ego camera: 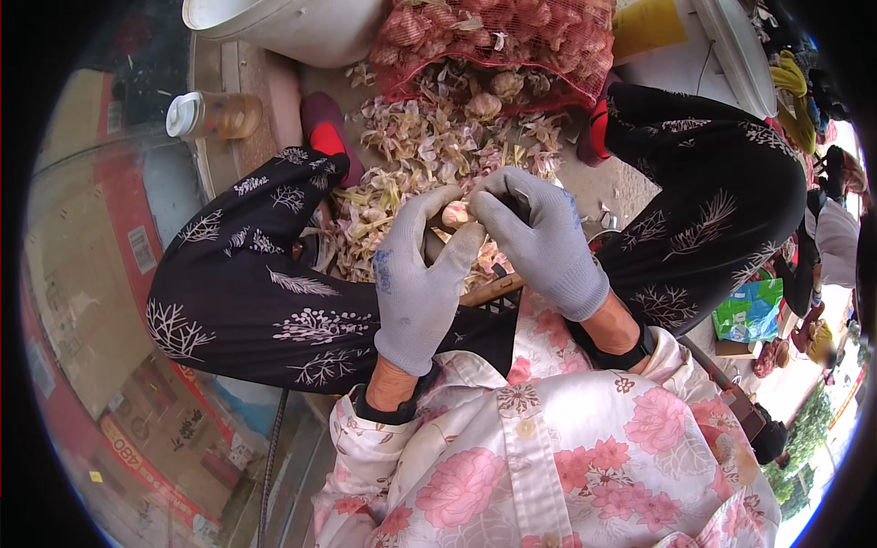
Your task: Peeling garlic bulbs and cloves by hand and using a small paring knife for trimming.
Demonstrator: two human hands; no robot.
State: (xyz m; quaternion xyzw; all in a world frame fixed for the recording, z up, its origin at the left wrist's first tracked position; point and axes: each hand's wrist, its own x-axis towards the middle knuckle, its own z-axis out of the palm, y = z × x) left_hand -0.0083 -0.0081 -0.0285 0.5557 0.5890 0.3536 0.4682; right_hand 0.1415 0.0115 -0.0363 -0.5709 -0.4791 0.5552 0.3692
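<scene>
A pinkish-white garlic clove or small bulb (455,214) sits between the fingers of my left hand (425,281), which wears a grey work glove. My right hand (538,236), gloved alike, touches the garlic's right side with its fingertips pinched together; whether it grips a bit of skin or a small tool, I cannot tell. Both hands are held over my lap, above a heap of garlic skins and stems (438,154) on the ground. Part of a wooden bar (492,290) shows beneath the wrists.
Before my feet lies a red mesh sack (500,41) of garlic bulbs, its mouth towards me. A white bucket (288,27) and a white tub (692,61) flank it. A lidded plastic bottle (216,115) stands on the left ledge beside glass. Other people are at far right.
</scene>
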